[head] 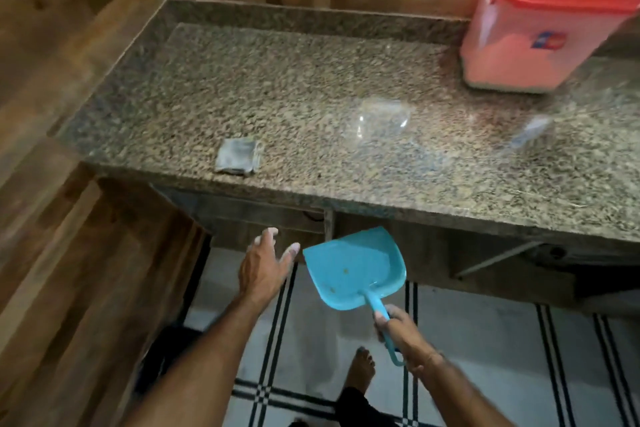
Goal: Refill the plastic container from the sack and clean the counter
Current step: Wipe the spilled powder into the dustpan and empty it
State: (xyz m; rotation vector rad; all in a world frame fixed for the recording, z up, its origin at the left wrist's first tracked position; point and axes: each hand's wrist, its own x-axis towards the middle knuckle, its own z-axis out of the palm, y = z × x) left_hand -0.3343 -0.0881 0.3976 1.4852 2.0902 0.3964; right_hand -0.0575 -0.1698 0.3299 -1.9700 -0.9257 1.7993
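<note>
head view: the speckled granite counter [277,80] is a long slab with a raised back lip. at its far right end stands the boxy pink plastic container [540,38], red lid on. mid-counter lies a clear, glossy plastic piece [381,118]; near the front edge lies a small grey folded square [239,156]. below the front edge, the right hand [401,329] grips the handle of a smooth turquoise dustpan [353,270] holding a few grains. the left hand [263,270] hovers beside the pan, fingers spread and holding nothing.

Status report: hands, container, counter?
Left hand open, empty. Right hand grips blue plastic dustpan. Pink plastic container lidded on stone counter. Grey packet, clear plastic piece lie there.
</note>
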